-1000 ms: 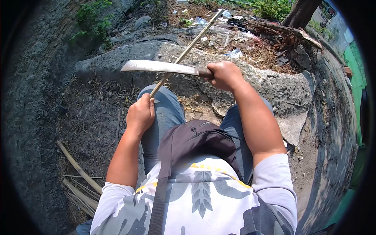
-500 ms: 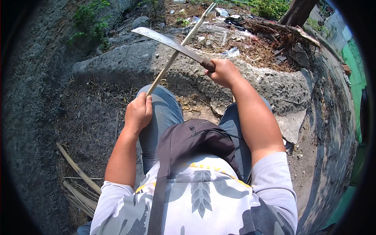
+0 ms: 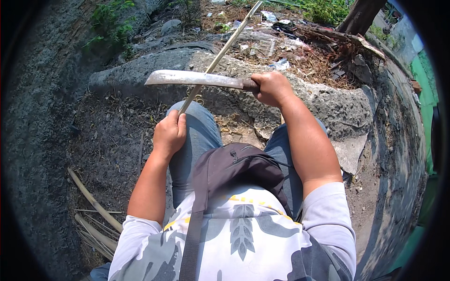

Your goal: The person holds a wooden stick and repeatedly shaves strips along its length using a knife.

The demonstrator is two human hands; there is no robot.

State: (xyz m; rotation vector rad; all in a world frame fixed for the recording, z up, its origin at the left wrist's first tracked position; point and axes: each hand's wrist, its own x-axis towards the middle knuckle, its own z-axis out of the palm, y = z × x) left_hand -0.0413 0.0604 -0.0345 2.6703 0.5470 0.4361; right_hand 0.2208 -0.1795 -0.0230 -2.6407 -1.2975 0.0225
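Left hand (image 3: pixel 169 134) closed around near end of stick (image 3: pixel 220 55), slanting up and away; right hand (image 3: pixel 270 87) gripping machete (image 3: pixel 197 78), blade lying across stick just beyond left hand. Step, by the look: trimming stick. Next stroke calls for edge kept clear of left hand.

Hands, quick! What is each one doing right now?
Left hand: closed around the thin pale stick.
Right hand: closed on the handle of the long knife.
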